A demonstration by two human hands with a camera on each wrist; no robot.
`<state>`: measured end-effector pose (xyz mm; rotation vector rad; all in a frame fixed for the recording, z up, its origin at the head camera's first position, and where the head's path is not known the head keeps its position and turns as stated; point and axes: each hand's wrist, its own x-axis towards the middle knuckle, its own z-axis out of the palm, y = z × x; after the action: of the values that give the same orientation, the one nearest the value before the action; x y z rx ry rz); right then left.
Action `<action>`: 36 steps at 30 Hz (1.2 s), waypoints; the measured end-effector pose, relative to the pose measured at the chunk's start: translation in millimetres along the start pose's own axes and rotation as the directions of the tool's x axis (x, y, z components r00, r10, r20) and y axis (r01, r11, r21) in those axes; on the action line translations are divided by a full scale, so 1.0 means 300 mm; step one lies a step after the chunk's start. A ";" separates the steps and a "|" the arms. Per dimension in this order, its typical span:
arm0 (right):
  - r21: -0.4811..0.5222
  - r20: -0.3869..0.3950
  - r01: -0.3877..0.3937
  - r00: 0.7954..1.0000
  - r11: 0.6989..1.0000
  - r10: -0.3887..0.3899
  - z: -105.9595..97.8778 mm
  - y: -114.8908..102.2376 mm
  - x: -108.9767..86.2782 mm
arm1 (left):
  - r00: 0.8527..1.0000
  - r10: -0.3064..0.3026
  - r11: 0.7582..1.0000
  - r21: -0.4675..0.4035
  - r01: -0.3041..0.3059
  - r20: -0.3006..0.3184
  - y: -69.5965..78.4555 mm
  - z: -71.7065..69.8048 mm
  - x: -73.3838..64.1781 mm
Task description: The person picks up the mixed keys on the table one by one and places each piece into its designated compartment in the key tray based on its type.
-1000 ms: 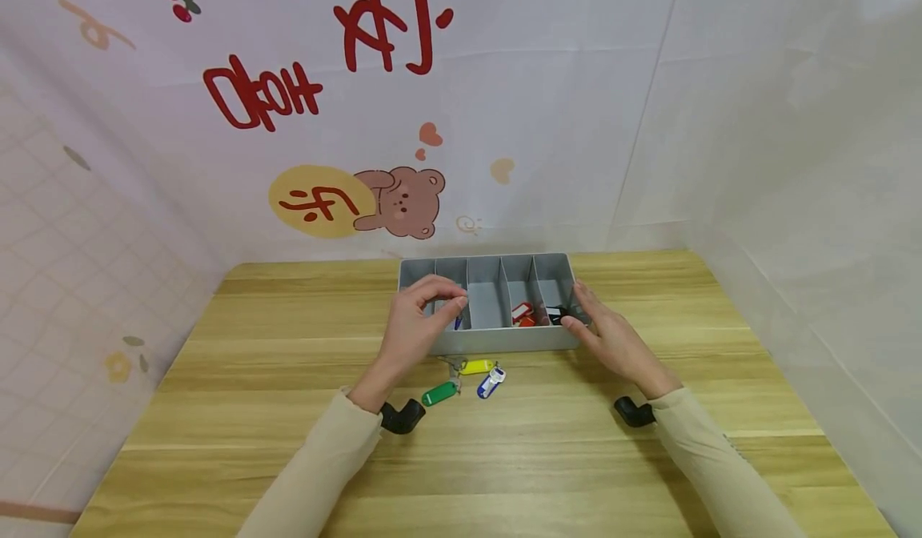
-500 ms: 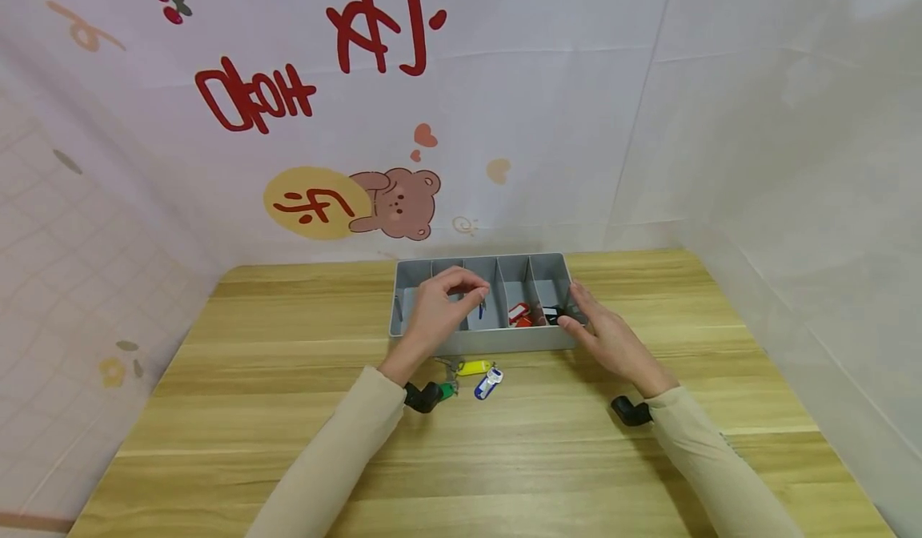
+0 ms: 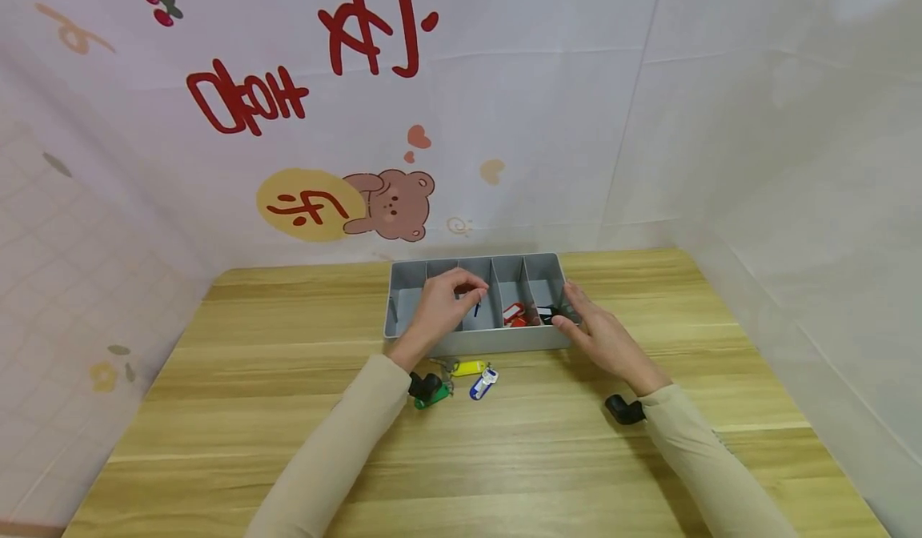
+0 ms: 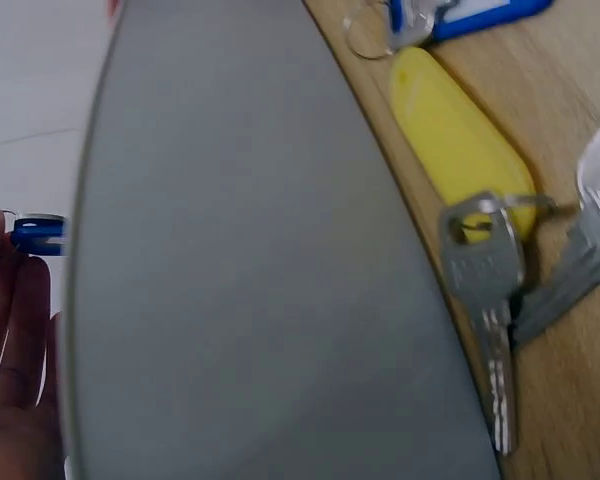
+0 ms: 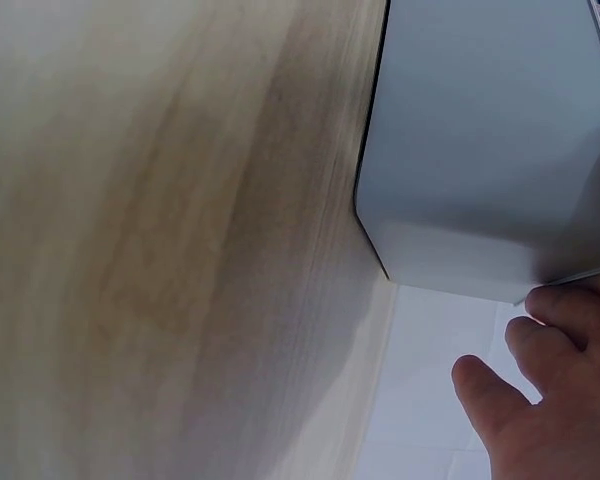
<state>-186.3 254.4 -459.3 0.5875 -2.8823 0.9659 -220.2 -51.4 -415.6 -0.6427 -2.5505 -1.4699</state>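
A grey compartment box [image 3: 475,341] stands near the back of the table. My left hand [image 3: 442,306] is over its middle compartment and pinches a blue key tag [image 3: 477,307] between thumb and fingertips. The left wrist view shows this blue tag [image 4: 40,236] past the box's front wall, with a metal ring at its top. My right hand [image 3: 608,338] rests at the box's right end, thumb near the front rim and fingers along the side. Red key tags [image 3: 515,314] lie in the compartment right of the middle, black ones [image 3: 549,314] in the rightmost.
On the table before the box lie a yellow key tag [image 3: 470,368], a blue-and-white one [image 3: 483,383] and a green one [image 3: 432,398], partly behind my left wrist. Metal keys [image 4: 485,265] lie by the yellow tag. A printed white cloth [image 3: 547,122] hangs behind the table.
My left hand has moved right, from the second compartment to over the middle one, carrying the blue key tag. My right hand has stayed at the box's end.
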 end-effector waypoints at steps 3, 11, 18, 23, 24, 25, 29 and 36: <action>-0.005 -0.001 -0.001 1.000 1.000 0.001 0.003 -0.004 0.003 | 1.000 0.005 0.999 0.044 -0.005 0.000 -0.018 0.005 0.005; 0.007 -0.004 0.011 1.000 1.000 -0.011 0.010 -0.010 0.008 | 0.999 0.008 0.990 0.139 -0.003 -0.031 -0.055 0.008 0.015; -0.004 0.002 0.009 1.000 1.000 -0.009 0.016 -0.008 0.009 | 1.000 0.010 0.987 0.163 -0.010 -0.002 -0.067 -0.002 0.007; 0.003 0.004 -0.001 1.000 1.000 0.001 0.018 -0.010 0.007 | 0.999 0.023 0.988 0.154 -0.027 0.028 -0.054 -0.034 -0.018; 0.004 0.005 -0.003 1.000 1.000 0.003 0.018 -0.011 0.006 | 0.999 0.026 0.987 0.155 -0.031 0.032 -0.049 -0.044 -0.025; 0.005 0.006 -0.006 1.000 1.000 0.006 0.018 -0.010 0.005 | 0.999 0.023 0.987 0.156 -0.029 0.037 -0.045 -0.054 -0.034; 0.011 0.003 -0.007 1.000 1.000 0.007 0.013 -0.011 0.001 | 0.999 0.021 0.981 0.193 -0.029 0.042 -0.038 -0.100 -0.071; 0.004 -0.003 -0.011 1.000 1.000 0.011 0.003 -0.007 -0.003 | 1.000 0.011 0.955 0.296 -0.018 0.025 -0.056 -0.179 -0.127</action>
<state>-184.6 252.5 -459.0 0.5709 -2.8844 0.9738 -198.2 -115.7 -413.2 -0.6328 -2.6989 -1.0467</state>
